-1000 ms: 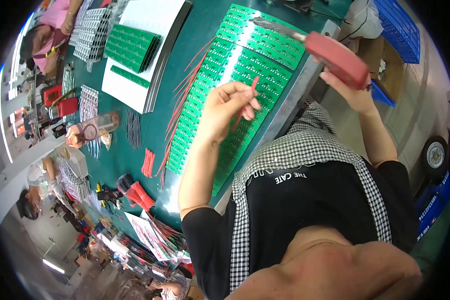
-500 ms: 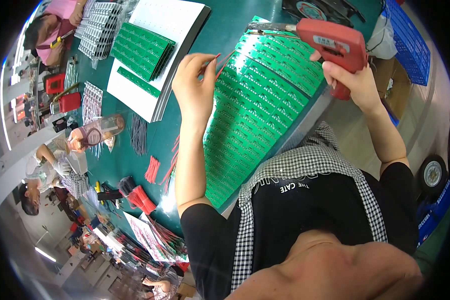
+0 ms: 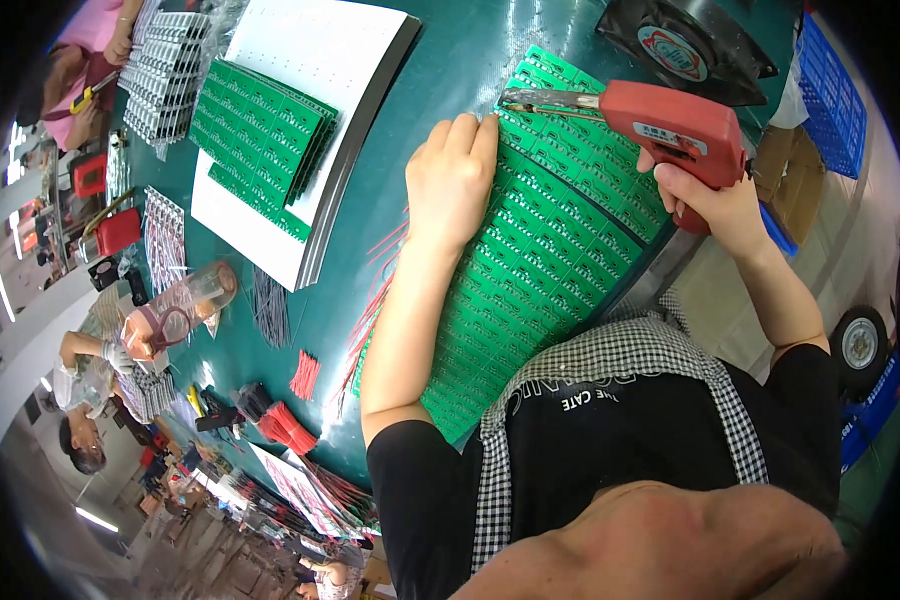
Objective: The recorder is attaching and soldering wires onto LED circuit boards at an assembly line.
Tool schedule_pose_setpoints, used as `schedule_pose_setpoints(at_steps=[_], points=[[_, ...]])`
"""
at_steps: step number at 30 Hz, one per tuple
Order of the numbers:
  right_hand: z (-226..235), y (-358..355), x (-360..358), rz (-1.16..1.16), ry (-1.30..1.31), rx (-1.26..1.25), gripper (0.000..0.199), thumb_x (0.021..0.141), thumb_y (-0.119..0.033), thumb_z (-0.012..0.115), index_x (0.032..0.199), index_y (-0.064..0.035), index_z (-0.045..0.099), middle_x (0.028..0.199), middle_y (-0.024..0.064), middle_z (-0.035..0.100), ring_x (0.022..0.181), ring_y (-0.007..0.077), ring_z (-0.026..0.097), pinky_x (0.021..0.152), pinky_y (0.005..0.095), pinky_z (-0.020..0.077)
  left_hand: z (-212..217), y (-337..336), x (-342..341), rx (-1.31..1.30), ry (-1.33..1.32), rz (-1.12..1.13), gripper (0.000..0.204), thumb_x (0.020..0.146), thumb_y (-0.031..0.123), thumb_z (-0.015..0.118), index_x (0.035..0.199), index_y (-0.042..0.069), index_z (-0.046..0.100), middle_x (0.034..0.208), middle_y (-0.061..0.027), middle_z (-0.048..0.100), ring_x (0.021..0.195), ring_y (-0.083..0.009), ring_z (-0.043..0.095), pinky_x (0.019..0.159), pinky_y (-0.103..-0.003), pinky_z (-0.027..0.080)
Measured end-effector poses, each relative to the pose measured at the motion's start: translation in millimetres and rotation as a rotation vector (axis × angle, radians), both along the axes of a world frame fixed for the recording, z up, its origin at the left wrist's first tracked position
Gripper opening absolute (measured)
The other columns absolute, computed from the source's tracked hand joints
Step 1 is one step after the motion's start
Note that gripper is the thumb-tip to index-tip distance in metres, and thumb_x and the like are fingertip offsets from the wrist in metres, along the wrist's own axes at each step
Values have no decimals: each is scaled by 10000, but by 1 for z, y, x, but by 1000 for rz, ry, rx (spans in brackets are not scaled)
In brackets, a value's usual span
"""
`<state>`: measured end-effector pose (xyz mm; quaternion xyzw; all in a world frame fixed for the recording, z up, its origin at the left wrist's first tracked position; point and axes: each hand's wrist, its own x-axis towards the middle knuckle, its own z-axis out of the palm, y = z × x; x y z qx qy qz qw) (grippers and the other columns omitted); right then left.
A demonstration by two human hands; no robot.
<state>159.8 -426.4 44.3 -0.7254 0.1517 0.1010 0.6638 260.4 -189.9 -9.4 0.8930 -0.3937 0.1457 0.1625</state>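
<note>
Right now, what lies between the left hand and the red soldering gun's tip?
In the head view, only green circuit boards: the left hand rests on them, the soldering gun tip just beside its fingertips.

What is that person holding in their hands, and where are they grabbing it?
The right hand holds a red soldering gun by its handle. The left hand holds nothing; it rests on the green circuit boards.
</note>
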Motion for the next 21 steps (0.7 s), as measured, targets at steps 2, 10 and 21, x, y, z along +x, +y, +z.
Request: schedule_pose_setpoints(at_steps=[2,10,21], points=[[-4,5,0,-29,-59,18,221,779,-208,669,912,-47,596,601,-22,532,466,19,426,414,174,319,0,-1,0,12,-16,-8,206,678,91,561,877,48,590,708,-28,479,660,-159,516,526,-274,447],[-2,4,-2,-31,-58,20,211,770,-195,680,895,-50,589,554,-33,503,420,10,394,382,171,285,-1,-4,-3,12,-87,-18,204,675,95,566,871,43,592,698,-21,470,645,-149,509,517,-261,439],[-2,6,-13,-2,-125,-133,332,743,-151,717,1013,-31,567,800,9,606,713,67,555,654,213,461,0,-3,-7,40,-123,-28,191,672,87,566,855,35,587,688,-21,465,638,-145,500,518,-257,433]])
